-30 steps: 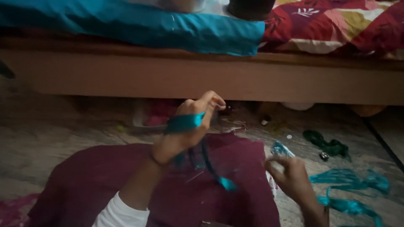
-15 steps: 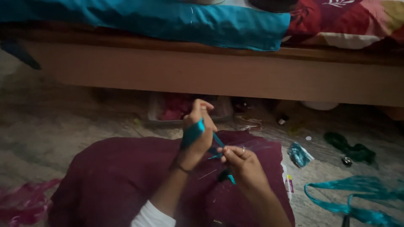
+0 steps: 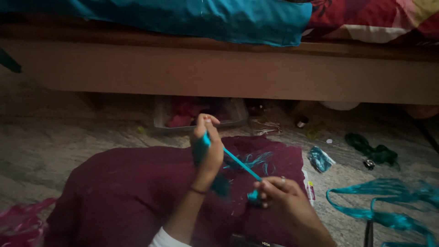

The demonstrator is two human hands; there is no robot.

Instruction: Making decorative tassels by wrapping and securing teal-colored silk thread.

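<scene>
My left hand [image 3: 206, 151] is raised over a maroon cloth [image 3: 123, 192] on the floor, with a teal ribbon [image 3: 235, 160] wound around its fingers. The ribbon runs taut, down and to the right, to my right hand [image 3: 279, 194], which pinches its lower end just above the cloth. Loose teal threads [image 3: 256, 160] lie on the cloth behind the ribbon.
A wooden bed frame [image 3: 228, 73] with teal [image 3: 206, 18] and red bedding spans the top. Under it sits a clear tray of red cloth [image 3: 192, 114]. More teal ribbon [image 3: 388, 206], a small packet [image 3: 320, 159], dark green fabric [image 3: 372, 151] and pink scraps [image 3: 18, 219] lie on the floor.
My right hand came in from the right and took the ribbon's lower end. The ribbon is now pulled taut between both hands, which have lowered toward the cloth.
</scene>
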